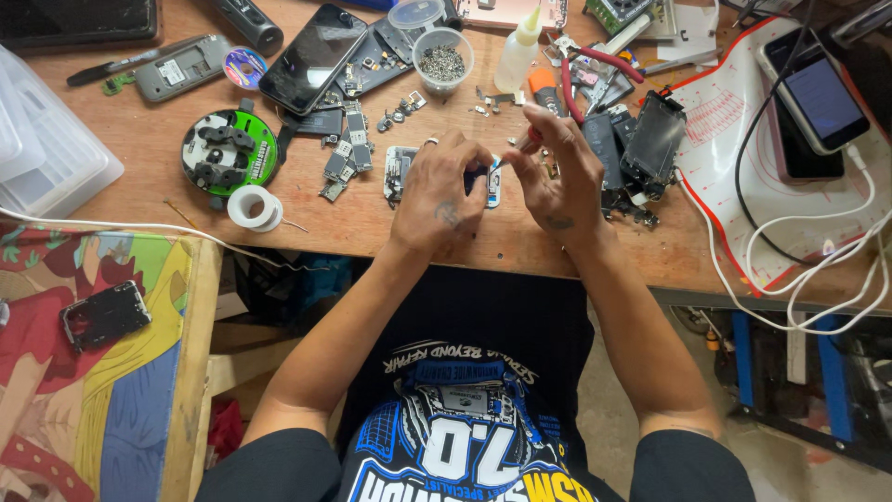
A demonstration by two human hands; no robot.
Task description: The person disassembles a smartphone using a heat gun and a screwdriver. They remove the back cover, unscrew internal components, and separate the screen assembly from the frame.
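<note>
My left hand (444, 191) rests on the wooden workbench (167, 200) and grips a small phone frame (491, 182) with white and blue edges, mostly hidden under the fingers. My right hand (556, 172) hovers just right of it, fingers pinched around a thin tool with a red handle tip (533, 137) that points down at the frame. A ring sits on a finger of the left hand. A small circuit board (398, 172) lies beside the left hand's fingers.
Loose phone boards (346, 149), a clear cup of screws (443, 61), a glue bottle (518, 54), red-handled pliers (595, 70), a solder wire spool (252, 206), a dark phone (311, 58), a phone on a white cable (813, 93) and a clear plastic box (42, 158) crowd the bench.
</note>
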